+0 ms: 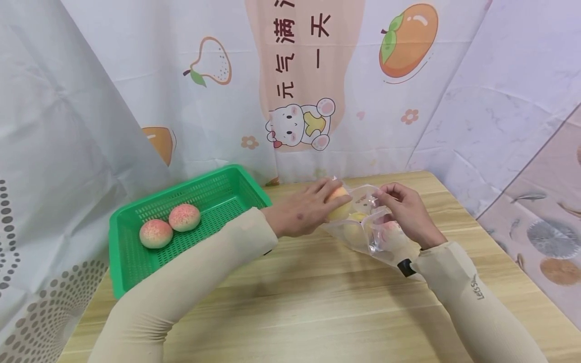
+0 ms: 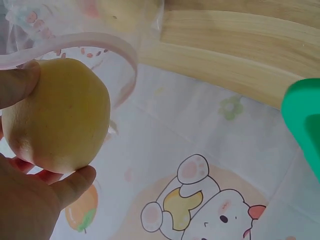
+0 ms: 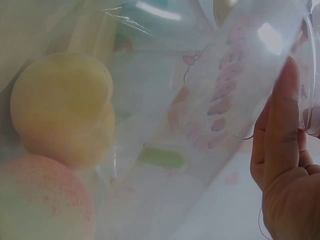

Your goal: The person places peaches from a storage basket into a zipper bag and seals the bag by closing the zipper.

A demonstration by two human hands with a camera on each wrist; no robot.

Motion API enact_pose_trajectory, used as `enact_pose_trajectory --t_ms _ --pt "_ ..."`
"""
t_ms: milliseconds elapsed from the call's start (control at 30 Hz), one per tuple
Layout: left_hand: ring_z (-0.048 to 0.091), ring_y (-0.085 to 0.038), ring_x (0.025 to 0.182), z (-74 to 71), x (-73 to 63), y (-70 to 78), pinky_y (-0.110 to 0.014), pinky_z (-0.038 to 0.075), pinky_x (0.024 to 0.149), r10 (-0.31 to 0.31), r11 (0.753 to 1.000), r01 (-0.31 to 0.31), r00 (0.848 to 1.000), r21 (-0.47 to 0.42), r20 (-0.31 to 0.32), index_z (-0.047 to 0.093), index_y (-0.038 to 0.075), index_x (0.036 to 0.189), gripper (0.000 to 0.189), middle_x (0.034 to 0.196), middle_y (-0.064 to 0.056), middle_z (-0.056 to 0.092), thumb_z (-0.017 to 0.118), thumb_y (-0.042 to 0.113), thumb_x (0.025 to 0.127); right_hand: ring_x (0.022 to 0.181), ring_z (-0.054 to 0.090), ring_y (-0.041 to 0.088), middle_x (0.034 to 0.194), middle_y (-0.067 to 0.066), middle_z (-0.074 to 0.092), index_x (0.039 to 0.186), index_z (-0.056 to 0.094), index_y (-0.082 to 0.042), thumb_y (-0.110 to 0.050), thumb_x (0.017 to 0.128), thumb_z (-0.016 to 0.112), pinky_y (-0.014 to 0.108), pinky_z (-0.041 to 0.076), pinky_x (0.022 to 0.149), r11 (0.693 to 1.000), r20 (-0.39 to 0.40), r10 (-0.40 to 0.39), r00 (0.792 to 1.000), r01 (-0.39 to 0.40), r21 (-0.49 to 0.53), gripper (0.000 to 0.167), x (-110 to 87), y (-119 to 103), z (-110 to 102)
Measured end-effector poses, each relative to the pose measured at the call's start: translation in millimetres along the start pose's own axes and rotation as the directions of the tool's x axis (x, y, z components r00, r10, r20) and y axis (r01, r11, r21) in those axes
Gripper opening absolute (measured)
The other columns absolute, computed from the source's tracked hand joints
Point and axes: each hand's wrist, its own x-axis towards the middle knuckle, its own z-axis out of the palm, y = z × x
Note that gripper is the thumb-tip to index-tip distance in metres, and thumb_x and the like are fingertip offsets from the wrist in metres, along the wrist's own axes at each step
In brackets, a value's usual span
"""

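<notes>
My left hand (image 1: 299, 212) grips a yellow peach (image 2: 65, 115) between thumb and fingers at the mouth of a clear plastic bag (image 1: 386, 254). In the left wrist view the peach overlaps the bag's pale pink rim (image 2: 120, 47). On the opposite side of the mouth, my right hand (image 1: 408, 212) pinches the bag's edge, and the mouth gapes. Through the film in the right wrist view, a yellowish peach (image 3: 65, 110) and a pink-speckled peach (image 3: 45, 205) show inside the bag, which lies on the table.
A green perforated basket (image 1: 115, 262) stands at the left with two pink peaches (image 1: 156, 233) (image 1: 184, 217) inside. The wooden table (image 1: 272, 312) backs onto a printed curtain (image 1: 372, 116) with fruit and a cartoon bear. More patterned cloth (image 1: 544, 217) hangs at the right.
</notes>
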Motion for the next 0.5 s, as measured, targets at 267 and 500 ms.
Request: enact_pose_trajectory --t_ms 267,500 --pt "0.036 -0.034 0.137 4.6 4.0 2.0 -0.04 0.033 0.115 0.053 0.998 -0.055 0.997 -0.033 -0.052 0.042 0.009 0.146 0.058 0.146 -0.018 0.037 0.068 0.016 0.095 0.082 0.063 0.008 0.091 -0.002 0.062 0.106 0.054 0.003 -0.02 0.103 0.056 0.03 0.06 0.067 1.0 -0.001 -0.017 1.0 0.017 0.014 0.024 -0.7 1.0 -0.3" --pt "0.033 -0.032 0.142 3.0 3.1 -1.6 -0.037 0.029 0.117 -0.005 0.994 0.003 1.0 -0.11 -0.015 0.038 0.007 0.151 0.059 0.154 -0.02 0.033 0.064 0.013 0.098 0.087 0.064 0.004 0.097 -0.009 0.065 0.106 0.053 0.005 -0.021 0.105 0.054 0.027 0.058 0.066 0.998 -0.03 -0.058 0.998 0.058 -0.009 0.026 -2.1 0.2 -1.6"
